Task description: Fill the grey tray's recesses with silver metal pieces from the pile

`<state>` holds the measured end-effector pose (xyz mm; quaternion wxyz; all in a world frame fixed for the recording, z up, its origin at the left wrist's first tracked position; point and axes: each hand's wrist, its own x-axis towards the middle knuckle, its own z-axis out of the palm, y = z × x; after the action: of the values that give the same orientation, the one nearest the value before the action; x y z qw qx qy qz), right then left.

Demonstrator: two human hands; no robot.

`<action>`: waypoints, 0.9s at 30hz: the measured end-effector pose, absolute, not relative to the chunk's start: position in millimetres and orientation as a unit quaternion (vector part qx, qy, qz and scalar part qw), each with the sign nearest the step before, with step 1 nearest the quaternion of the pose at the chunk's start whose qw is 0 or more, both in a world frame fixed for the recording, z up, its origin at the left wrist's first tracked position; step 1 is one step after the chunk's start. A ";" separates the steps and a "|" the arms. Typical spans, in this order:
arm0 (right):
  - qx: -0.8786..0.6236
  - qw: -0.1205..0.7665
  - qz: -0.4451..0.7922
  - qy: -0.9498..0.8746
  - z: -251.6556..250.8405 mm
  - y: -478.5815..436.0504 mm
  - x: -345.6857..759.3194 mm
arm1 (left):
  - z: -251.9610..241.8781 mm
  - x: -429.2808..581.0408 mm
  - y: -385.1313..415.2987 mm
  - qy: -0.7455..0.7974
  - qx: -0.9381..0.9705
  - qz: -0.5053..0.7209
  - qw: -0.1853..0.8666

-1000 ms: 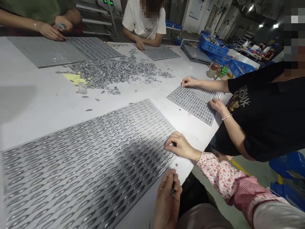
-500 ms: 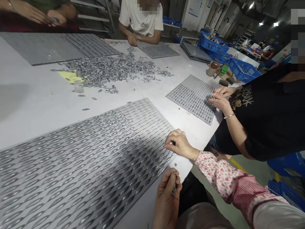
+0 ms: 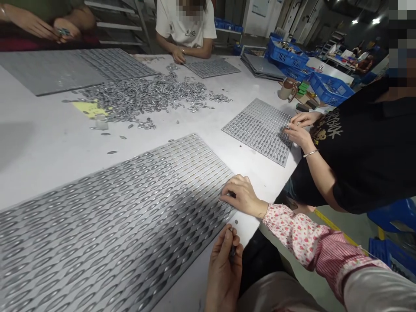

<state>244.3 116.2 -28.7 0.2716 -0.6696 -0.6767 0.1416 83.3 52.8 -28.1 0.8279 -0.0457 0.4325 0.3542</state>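
A large grey panel, covered with rows of leaf-shaped metal pieces, fills the lower left of the head view. My right hand, below a floral sleeve, rests at the panel's right corner. Its fingers are bent onto the surface, and whatever is between the fingertips is hidden. Close to the panel's lower right edge, my left hand is curled palm up around small dark metal pieces. One loose small piece lies on the white table between my hands.
A heap of loose metal pieces lies beyond the panel, beside yellow paper. A person's hands work on a smaller panel at right. Two more people sit across the table. Blue baskets stand at the back right.
My left hand has moved up slightly towards the panel edge, its fingers closer around the pieces. My right hand stays at the corner. The whole view has shifted a little.
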 end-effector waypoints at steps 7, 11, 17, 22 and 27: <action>-0.460 0.318 0.365 -0.745 0.6 92.3 246.2 | -25.1 88.7 57.2 0.420 -0.062 0.366 0.828; -0.501 0.340 0.375 -0.702 -1.9 92.2 251.1 | -19.3 89.3 59.1 0.445 -0.045 0.355 0.821; -0.675 0.344 0.246 -0.604 -21.3 113.3 266.7 | -16.3 83.7 59.2 0.471 -0.025 0.293 0.832; -0.699 0.287 0.218 -0.617 -27.2 120.0 262.0 | -23.0 83.5 55.6 0.433 -0.028 0.315 0.844; -0.723 0.236 0.163 -0.629 -27.6 119.7 258.3 | -20.5 84.6 56.6 0.452 -0.041 0.304 0.838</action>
<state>258.3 119.7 -27.6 0.2361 -0.7230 -0.6286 0.1625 84.6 56.6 -20.5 0.8375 -0.0413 0.4522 0.3040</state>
